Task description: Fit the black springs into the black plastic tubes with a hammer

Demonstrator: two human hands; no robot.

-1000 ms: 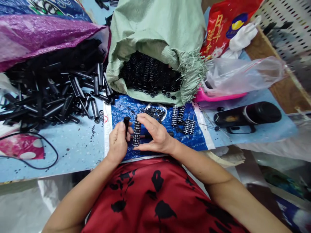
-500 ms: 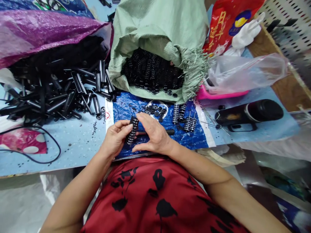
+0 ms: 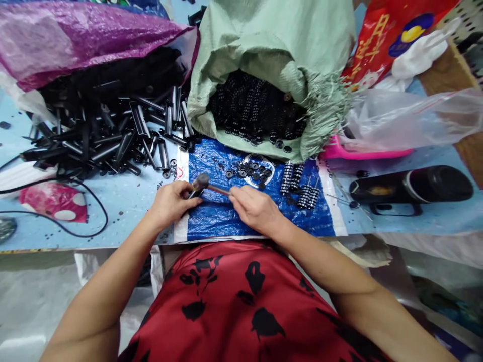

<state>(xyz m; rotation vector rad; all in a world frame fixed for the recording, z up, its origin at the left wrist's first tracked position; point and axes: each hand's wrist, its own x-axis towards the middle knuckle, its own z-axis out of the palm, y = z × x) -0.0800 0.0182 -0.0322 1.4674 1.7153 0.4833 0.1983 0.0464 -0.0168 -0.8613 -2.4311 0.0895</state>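
My right hand is closed round the handle of a small hammer, which points left across the blue plastic sheet. The hammer's head lies over the thumb and fingers of my left hand. That hand is closed on a black stack of number wheels, mostly hidden by the fingers and the hammer head; whether the head touches it I cannot tell. Loose black discs lie just beyond my hands. To their right, several stacks of black wheels with white digits rest on thin metal rods.
A green woven sack full of number wheels opens toward me. At left, black metal channel pieces spill from a purple bag. A black flask lies at right near a pink tray. A black cable loops at left.
My right hand, earlier spread beside the wheel stack, now grips the hammer and has it over my left hand. The left hand has tilted the stack down. The view has shifted.
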